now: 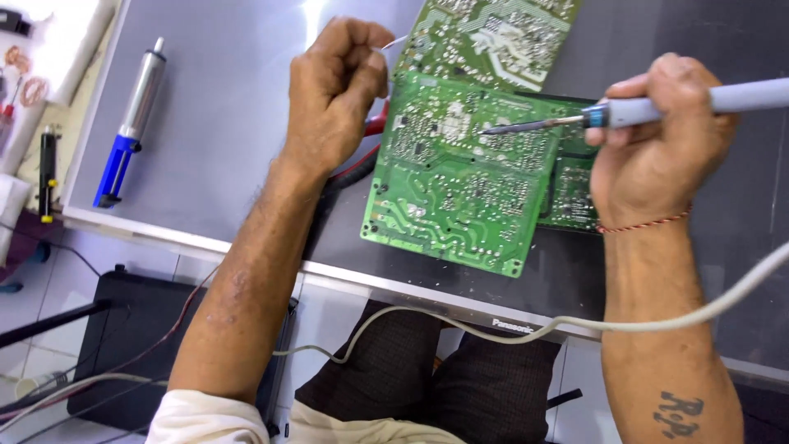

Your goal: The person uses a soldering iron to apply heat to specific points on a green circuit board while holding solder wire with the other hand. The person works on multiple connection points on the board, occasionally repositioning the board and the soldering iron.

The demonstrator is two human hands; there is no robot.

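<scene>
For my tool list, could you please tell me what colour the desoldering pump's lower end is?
Blue, below a silver barrel, on the desoldering pump; the head view shows it.

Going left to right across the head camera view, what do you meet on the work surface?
Blue and silver desoldering pump → left hand pinching a thin wire → green circuit board → soldering iron held in the right hand.
</scene>
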